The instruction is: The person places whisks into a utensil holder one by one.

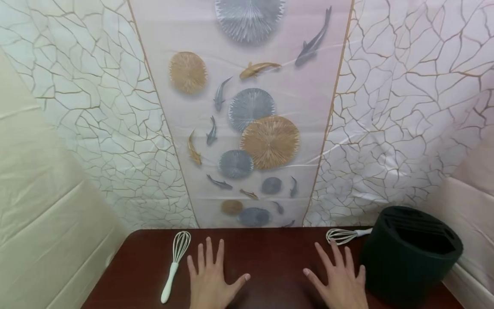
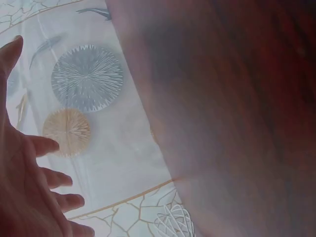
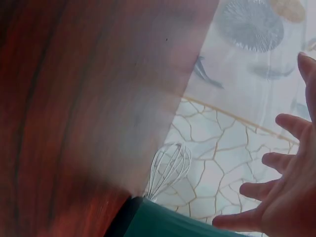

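Note:
Fingers spread wide, my left hand hovers over the front of the dark table, holding nothing. Just left of it lies a whisk with a pale green handle, its wire head pointing to the back. My right hand is likewise spread and holds nothing. Beyond its fingertips a second whisk lies on its side near the back edge, its handle end partly hidden behind a dark green holder. That holder, with slots and a larger opening in its top, stands close to the right of my right hand.
The dark red-brown tabletop has rounded back corners. Behind it hangs a cloth printed with fish and round lily-pad shapes, flanked by a gold crackle pattern. Cream padded panels rise at both sides.

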### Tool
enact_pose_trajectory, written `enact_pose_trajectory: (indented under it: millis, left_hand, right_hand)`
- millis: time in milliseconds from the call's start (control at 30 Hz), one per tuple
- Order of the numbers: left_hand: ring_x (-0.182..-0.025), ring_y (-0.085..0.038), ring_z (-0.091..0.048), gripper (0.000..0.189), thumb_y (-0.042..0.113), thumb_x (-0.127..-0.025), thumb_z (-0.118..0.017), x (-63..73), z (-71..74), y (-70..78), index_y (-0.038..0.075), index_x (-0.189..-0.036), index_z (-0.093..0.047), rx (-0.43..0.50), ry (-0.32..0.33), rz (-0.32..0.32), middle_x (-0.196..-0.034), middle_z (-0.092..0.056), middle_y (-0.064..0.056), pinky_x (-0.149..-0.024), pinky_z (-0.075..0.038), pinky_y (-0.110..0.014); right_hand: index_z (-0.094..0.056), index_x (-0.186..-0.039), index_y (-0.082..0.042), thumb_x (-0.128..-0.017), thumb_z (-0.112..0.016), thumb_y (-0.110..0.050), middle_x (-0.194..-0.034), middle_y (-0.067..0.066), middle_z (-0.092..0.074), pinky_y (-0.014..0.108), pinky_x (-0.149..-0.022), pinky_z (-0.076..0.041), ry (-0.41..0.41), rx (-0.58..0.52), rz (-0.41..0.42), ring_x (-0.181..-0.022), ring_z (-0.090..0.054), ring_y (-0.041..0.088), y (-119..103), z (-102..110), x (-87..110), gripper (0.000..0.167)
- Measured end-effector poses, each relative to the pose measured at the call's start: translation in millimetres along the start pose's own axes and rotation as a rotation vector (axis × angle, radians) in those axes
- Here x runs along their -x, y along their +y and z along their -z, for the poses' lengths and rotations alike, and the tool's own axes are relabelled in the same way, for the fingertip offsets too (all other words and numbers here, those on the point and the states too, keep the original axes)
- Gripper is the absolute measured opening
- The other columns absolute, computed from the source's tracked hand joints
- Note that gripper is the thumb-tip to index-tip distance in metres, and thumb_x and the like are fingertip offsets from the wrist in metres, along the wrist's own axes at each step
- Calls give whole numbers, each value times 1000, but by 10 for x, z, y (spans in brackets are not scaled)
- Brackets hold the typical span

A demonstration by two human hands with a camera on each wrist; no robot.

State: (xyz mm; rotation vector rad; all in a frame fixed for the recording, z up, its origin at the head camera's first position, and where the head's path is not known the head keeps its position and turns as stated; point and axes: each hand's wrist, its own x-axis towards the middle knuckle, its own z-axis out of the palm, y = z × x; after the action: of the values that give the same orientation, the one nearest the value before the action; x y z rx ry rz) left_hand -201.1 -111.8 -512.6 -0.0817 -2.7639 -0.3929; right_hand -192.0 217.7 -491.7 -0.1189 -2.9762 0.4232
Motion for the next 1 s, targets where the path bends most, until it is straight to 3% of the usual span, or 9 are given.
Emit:
enact_pose_trajectory:
  millis: [167, 333, 533, 667, 833, 1000]
  left_hand:
    - [-159, -46, -19, 130, 100, -75, -48, 5, -33, 84, 10, -167, -30, 18, -31, 10, -173, -18, -23, -123, -11, -71]
    - [-158, -45, -21, 130, 97, -76, -54, -29, 25, 146, 8, -167, -29, 50, -2, 13, -173, -21, -22, -123, -14, -71]
    - [-158, -43, -24, 133, 97, -76, -54, -31, 76, 230, 5, -167, -25, 132, -7, 0, -172, -24, -22, -124, -17, -69]
    - [-157, -41, -27, 130, 93, -77, -59, -19, 103, 259, 5, -167, -26, 222, 7, 4, -172, -26, -21, -124, -21, -66]
    - [-153, -44, -34, 122, 85, -80, -67, -2, 148, 303, 8, -166, -30, 379, -4, 27, -170, -30, -19, -122, -27, -65]
    - [-150, -48, -38, 115, 77, -82, -73, 27, 188, 336, 15, -168, -28, 497, -16, 54, -171, -32, -14, -114, -36, -71]
  right_hand:
    - [-49, -158, -16, -89, -54, -85, -161, 33, -33, 88, -101, -27, 50, -6, -20, -142, -30, 65, 159, 101, 91, 98]
    - [-51, -156, -11, -91, -58, -80, -157, 36, -38, 84, -104, -31, 131, -20, 8, -140, -32, 64, 201, 226, 135, 95]
    - [-59, -147, -5, -94, -72, -61, -149, 35, -48, 79, -93, -43, 285, -45, 2, -133, -44, 60, 269, 335, 263, 79]
    - [-62, -142, -3, -92, -79, -52, -144, 34, -52, 78, -85, -45, 386, -52, 38, -127, -48, 59, 320, 397, 297, 71]
    - [-59, -142, 0, -94, -78, -43, -142, 32, -52, 75, -85, -44, 484, -70, 16, -123, -49, 56, 413, 485, 339, 67]
    - [-63, -136, 0, -93, -80, -22, -135, 27, -60, 66, -89, -47, 673, -145, -35, -117, -55, 49, 444, 529, 434, 51]
